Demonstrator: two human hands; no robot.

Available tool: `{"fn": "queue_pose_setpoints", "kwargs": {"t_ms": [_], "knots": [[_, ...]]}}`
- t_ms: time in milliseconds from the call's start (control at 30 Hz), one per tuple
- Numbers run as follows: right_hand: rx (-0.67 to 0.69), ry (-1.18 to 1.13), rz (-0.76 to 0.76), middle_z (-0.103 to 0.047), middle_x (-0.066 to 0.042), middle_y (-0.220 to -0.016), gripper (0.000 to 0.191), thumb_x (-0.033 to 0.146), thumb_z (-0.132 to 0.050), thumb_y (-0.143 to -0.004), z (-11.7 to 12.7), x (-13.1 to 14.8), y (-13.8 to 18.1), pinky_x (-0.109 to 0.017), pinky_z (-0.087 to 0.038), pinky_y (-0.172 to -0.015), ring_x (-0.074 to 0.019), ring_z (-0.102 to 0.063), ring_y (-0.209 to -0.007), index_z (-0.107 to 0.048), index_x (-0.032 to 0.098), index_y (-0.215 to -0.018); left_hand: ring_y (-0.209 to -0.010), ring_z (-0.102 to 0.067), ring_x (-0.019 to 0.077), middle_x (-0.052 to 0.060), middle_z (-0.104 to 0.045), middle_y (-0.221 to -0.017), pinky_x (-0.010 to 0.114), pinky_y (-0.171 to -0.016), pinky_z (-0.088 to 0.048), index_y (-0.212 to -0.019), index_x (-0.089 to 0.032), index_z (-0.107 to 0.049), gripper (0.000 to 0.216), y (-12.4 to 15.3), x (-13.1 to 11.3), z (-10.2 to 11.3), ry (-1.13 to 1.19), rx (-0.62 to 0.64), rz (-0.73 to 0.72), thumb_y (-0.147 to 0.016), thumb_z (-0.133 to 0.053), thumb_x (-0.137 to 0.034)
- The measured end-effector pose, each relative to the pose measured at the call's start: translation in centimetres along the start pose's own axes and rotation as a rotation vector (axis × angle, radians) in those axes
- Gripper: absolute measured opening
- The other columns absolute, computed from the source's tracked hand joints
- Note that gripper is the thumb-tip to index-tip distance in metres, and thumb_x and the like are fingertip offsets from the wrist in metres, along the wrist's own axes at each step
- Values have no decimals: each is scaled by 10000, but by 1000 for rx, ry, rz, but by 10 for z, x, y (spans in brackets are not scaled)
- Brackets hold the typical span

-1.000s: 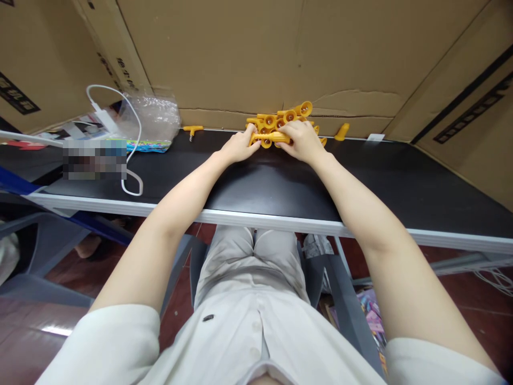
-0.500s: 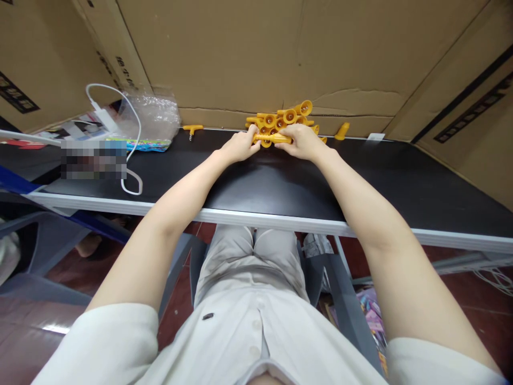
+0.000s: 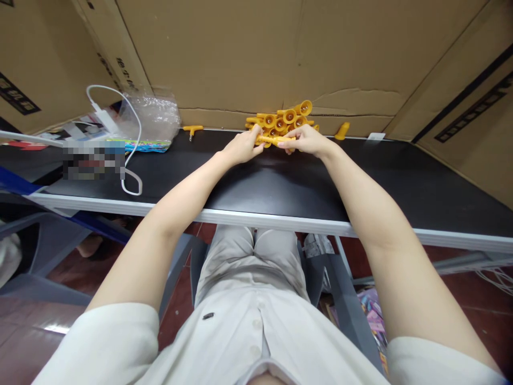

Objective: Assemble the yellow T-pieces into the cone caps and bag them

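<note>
My left hand [image 3: 243, 146] pinches the left end of a yellow plastic corkscrew [image 3: 270, 140], held level above the black tabletop. Around its right, thicker end, the fingers of my right hand [image 3: 301, 140] are closed. Just behind both hands, several more yellow corkscrews [image 3: 289, 116] lie stacked, their round hollow ends facing me. A T-shaped yellow handle with a metal spiral [image 3: 193, 130] rests to the left of my left hand. Right of the pile stands a single yellow bell-shaped sleeve [image 3: 342, 131]. My fingers cover parts of the held corkscrew.
Brown cardboard [image 3: 240, 59] walls the back and sides of the black table [image 3: 272, 187]. At the left lie a clear plastic bag [image 3: 154, 115], colourful packets and a white cable [image 3: 138, 128]. A small white piece [image 3: 375, 137] sits at the back right.
The corkscrew has shifted slightly right with both hands. My right hand has turned and changed its grip, its fingers now covering more of the thick end.
</note>
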State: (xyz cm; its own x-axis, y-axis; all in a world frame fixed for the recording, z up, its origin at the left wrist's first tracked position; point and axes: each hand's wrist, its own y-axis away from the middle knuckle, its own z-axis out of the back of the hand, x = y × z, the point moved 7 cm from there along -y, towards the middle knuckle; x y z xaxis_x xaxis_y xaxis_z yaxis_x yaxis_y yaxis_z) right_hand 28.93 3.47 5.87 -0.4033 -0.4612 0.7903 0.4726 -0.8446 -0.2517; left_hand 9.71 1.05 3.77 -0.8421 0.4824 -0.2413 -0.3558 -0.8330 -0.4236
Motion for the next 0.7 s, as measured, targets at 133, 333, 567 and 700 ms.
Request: {"fn": "queue_pose_setpoints", "kwargs": {"t_ms": [133, 333, 567, 700], "knots": [[-77, 317, 141, -730, -47, -806, 361, 494, -973, -818, 1, -2, -6, -375, -551, -810, -254, -674, -838, -793, 202, -930, -1221, -782, 371, 198, -820, -1265, 470, -1091, -586, -1494, -178, -598, 484, 0, 6, -4, 8, 43, 117, -1030, -646, -308], [-87, 661, 387, -777, -143, -1011, 189, 395, -805, -932, -5, 11, -5, -494, -496, -1004, -381, -694, -1096, -787, 207, -932, -1184, -792, 361, 148, -837, -1178, 466, -1083, -586, -1482, -209, -616, 465, -2, 16, -3, 28, -1, 97, -1024, -626, -289], [-55, 275, 132, -530, 10, -666, 292, 399, -975, -827, 1, 10, -1, -355, -498, -800, -235, -606, -820, -748, 215, -837, -1252, -772, 367, 181, -818, -1278, 464, -1108, -570, -1458, -200, -606, 433, -3, 13, 1, 1, -42, -6, -1034, -586, -286], [-37, 62, 50, -597, 4, -648, 399, 468, -1037, -828, 0, 10, 2, -304, -500, -687, -177, -587, -696, -736, 206, -832, -1304, -751, 369, 204, -787, -1355, 474, -1121, -568, -1452, -203, -598, 415, -1, 7, 4, 0, -79, -34, -1046, -579, -287]]}}
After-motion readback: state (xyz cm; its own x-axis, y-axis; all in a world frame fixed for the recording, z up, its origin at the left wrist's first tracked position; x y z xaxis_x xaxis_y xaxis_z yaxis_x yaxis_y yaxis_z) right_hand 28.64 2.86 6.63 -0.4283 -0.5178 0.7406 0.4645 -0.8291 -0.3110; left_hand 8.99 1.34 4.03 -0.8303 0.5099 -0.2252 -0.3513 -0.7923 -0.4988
